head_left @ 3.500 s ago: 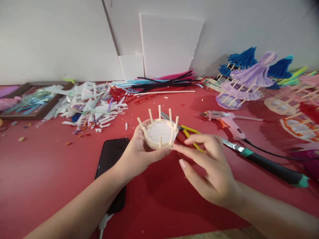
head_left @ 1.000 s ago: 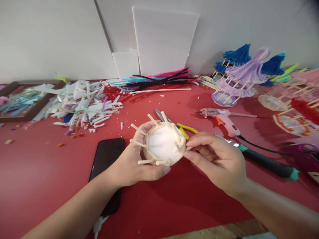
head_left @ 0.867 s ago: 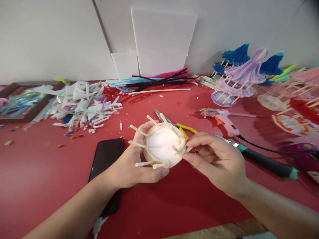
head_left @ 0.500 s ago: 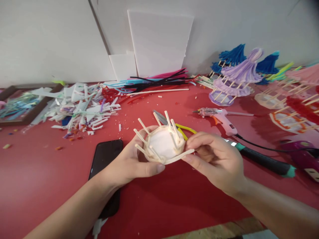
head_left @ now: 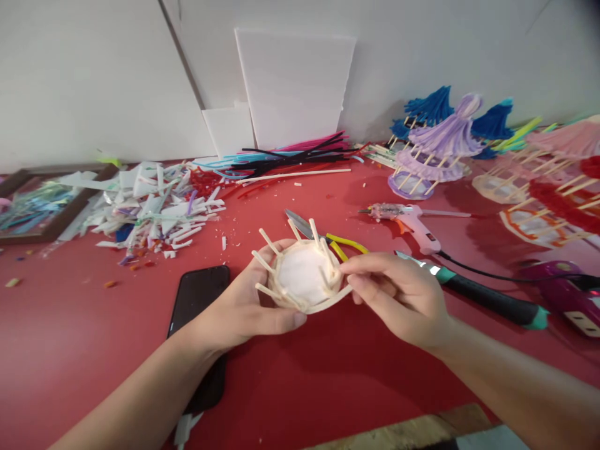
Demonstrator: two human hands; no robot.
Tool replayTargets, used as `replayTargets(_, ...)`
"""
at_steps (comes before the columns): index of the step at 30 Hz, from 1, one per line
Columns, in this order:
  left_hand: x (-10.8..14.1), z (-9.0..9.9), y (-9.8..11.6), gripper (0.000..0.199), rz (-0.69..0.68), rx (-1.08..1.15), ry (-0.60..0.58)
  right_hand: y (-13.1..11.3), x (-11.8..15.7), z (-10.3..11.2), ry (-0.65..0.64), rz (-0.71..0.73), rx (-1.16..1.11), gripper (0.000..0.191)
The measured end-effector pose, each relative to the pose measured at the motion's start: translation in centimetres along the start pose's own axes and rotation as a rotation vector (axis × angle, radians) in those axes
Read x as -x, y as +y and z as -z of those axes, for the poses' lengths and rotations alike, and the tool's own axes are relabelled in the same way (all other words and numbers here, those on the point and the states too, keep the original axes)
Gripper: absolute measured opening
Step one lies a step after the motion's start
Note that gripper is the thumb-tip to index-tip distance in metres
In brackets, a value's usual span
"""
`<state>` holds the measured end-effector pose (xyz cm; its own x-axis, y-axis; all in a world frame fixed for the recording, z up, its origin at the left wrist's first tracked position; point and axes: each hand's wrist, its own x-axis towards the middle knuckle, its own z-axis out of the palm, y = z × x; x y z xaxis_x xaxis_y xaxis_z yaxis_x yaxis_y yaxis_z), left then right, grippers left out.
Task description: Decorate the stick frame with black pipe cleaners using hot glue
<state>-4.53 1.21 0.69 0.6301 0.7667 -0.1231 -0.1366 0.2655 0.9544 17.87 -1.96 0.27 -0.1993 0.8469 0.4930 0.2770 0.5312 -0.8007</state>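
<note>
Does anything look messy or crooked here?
Yes. Scraps lie in a loose heap at the left, with stray bits on the table. On the base in the left hand, the sticks lean at differing angles, and a strip juts off the rim. Nothing looks clearly broken.

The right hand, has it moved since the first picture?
Yes: judged in the view against the glue gun lying on the table, the right hand has shifted slightly to the right.

Nearer than the left hand (head_left: 246, 309) and right hand (head_left: 403, 297), red tabletop (head_left: 300, 375) offers passage; 1 smartphone (head_left: 200, 297) obstructs leftward, 1 black-handled knife (head_left: 487, 297) rightward.
</note>
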Motion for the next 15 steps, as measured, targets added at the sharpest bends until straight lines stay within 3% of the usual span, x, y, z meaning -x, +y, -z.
replayTargets(8,0.2,0.2,0.1,0.073,0.107,-0.153,-0.095,0.9,-1.0,1.6,-0.411,0.252,0.223,0.012)
replayTargets(15,0.2,-0.1,0.0,0.070,0.156,-0.249,-0.100,0.7,-0.5,1.8,-0.621,0.163,0.304,0.020)
